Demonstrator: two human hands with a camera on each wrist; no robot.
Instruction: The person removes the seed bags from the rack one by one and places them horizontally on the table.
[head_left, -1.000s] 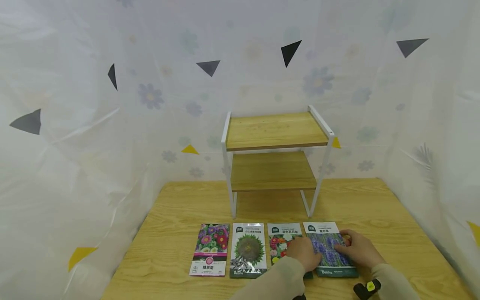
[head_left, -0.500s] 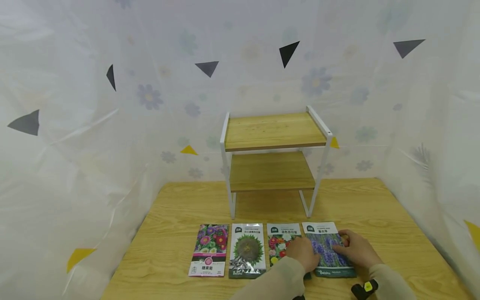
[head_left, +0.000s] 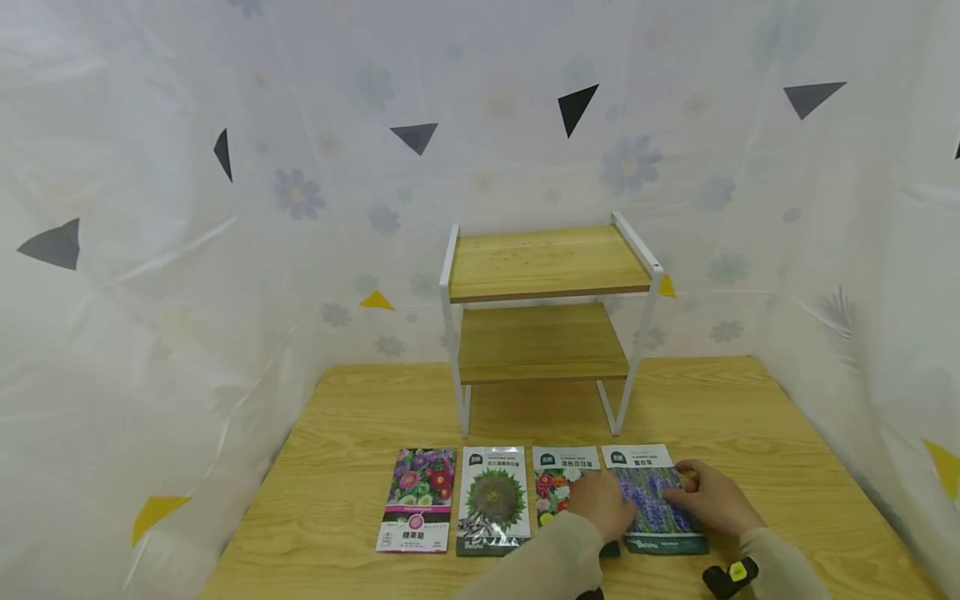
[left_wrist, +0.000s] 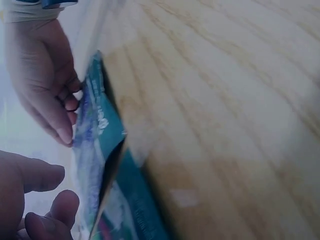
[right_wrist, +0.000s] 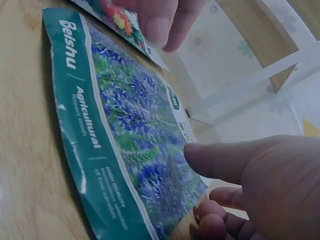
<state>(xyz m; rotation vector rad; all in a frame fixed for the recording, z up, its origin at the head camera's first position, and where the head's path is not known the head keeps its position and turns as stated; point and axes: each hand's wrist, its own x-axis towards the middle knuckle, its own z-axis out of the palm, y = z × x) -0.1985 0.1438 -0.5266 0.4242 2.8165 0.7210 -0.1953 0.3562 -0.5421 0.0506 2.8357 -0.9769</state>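
A seed packet with purple lavender flowers lies at the right end of a row on the table. My right hand pinches its right edge, thumb on the printed face and fingers curled by the edge, as the right wrist view shows. My left hand is over the zinnia seed packet, its thumb near the lavender packet's left edge. In the left wrist view, the left fingers are loosely bent with thumb apart, beside the packet. The lavender packet's lower edge overlaps the zinnia packet there.
To the left lie a sunflower seed packet and a pink daisy seed packet. Behind the row stands a two-tier wooden shelf with a white frame. Plastic sheeting surrounds the wooden table.
The lavender packet's lower end and my left hand have shifted very slightly left. My right hand keeps its place at the packet's edge.
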